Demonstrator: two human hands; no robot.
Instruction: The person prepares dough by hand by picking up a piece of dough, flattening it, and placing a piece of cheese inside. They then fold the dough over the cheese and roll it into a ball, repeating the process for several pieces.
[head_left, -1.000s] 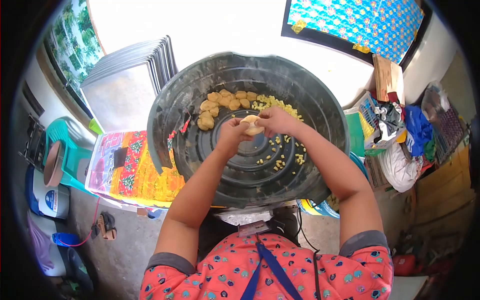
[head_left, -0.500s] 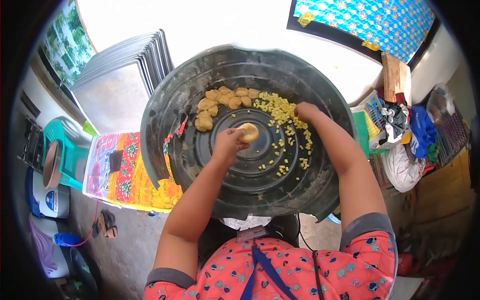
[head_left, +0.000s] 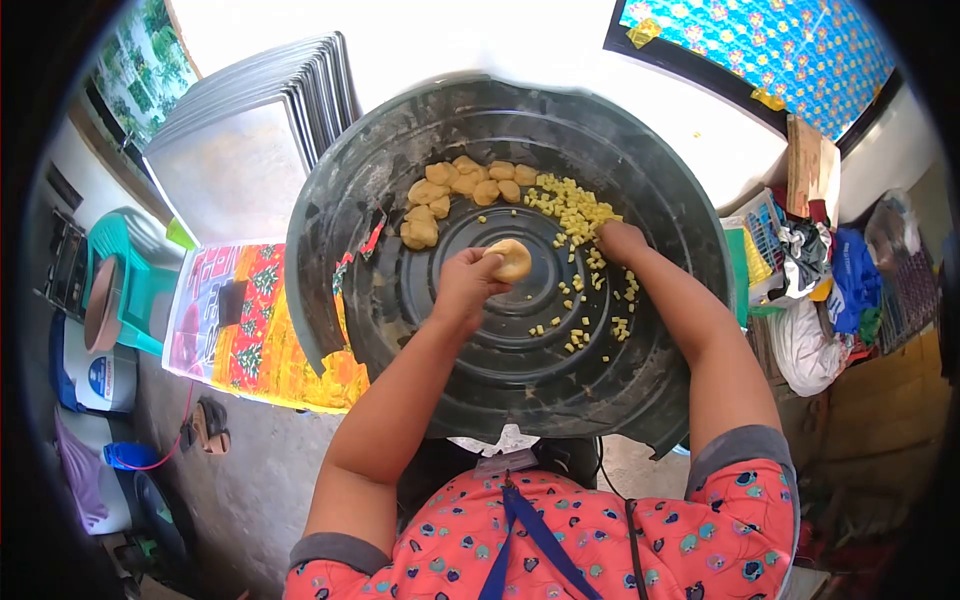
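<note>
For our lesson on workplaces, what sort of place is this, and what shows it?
Probably a small, home-style bakery: doughy lumps and small yellow cubes lie in a broad dark basin, and a stack of what look like baking sheets stands to its left.

- Dough round (head_left: 515, 259): pale tan, flattened, pinched at its left edge by the left fingers (head_left: 492, 287), above the tub (head_left: 540, 400).
- Yellow cubes (head_left: 572, 207): small, heaped toward the tub's far right, some scattered nearer.
- Dough lumps (head_left: 465, 180): tan, clustered left of the heap.
</note>
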